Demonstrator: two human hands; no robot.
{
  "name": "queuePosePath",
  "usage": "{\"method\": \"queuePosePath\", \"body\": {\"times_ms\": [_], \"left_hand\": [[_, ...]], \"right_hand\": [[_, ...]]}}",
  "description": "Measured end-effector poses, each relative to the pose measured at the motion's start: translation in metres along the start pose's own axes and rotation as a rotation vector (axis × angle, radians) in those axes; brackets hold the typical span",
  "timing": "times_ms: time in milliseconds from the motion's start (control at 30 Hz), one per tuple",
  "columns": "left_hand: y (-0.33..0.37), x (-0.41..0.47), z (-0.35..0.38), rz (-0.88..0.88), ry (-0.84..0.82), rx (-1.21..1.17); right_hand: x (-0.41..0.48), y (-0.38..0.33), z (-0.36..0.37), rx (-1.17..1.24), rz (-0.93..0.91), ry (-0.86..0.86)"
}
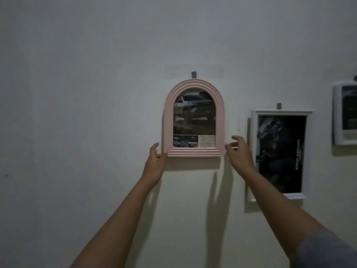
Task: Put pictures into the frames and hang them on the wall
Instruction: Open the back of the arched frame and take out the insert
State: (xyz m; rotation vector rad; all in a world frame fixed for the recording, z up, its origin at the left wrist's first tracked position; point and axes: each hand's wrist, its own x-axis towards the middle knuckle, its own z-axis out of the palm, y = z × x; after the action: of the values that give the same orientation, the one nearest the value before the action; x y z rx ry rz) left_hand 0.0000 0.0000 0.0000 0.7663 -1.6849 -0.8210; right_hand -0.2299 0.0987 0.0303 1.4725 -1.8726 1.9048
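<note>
On white wall (pixel 96 93), at centre: pink arched frame (pixel 194 153) with car picture (pixel 194 117) hangs upright under small grey hook (pixel 194 74). Left hand (pixel 154 161) at lower left corner, fingers loose, touching frame edge. Right hand (pixel 238 153) just beside lower right corner, fingers spread, holding nothing — contact not clear. White rectangular frame (pixel 282 112) hangs to right.

My left hand (pixel 154 163) is at the bottom left corner of the middle frame (pixel 194 120), right hand (pixel 239 151) just beside its bottom right. On the wall (pixel 96 93), second frame (pixel 280 151) hangs further right and lower, third frame (pixel 345 115) at the right edge.
</note>
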Motion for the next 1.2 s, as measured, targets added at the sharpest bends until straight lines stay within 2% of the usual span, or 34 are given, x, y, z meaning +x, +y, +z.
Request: {"method": "queuePosePath", "body": {"times_ms": [167, 400, 667, 800, 933, 1033, 1200], "left_hand": [[-0.001, 0.004, 0.01, 0.132, -0.016, -0.042], [0.002, 0.014, 0.013, 0.23, 0.037, -0.124], [0.039, -0.007, 0.004, 0.359, 0.047, -0.263], [0.048, -0.034, 0.006, 0.316, 0.019, -0.36], [0.039, -0.078, 0.023, 0.186, -0.032, -0.435], [0.03, -0.118, 0.045, 0.093, -0.072, -0.447], [0.016, -0.195, 0.098, -0.034, -0.123, -0.388]], "right_hand": [[0.009, 0.0, 0.026, 0.17, 0.03, 0.032], [0.012, 0.007, 0.037, 0.191, -0.008, 0.06], [0.007, -0.023, 0.003, 0.272, -0.103, 0.1], [-0.016, -0.025, -0.028, 0.35, -0.143, 0.041], [-0.056, -0.002, -0.057, 0.434, -0.06, -0.041], [-0.094, 0.023, -0.076, 0.48, 0.029, -0.028], [-0.154, 0.072, -0.123, 0.543, 0.123, -0.06]]}}
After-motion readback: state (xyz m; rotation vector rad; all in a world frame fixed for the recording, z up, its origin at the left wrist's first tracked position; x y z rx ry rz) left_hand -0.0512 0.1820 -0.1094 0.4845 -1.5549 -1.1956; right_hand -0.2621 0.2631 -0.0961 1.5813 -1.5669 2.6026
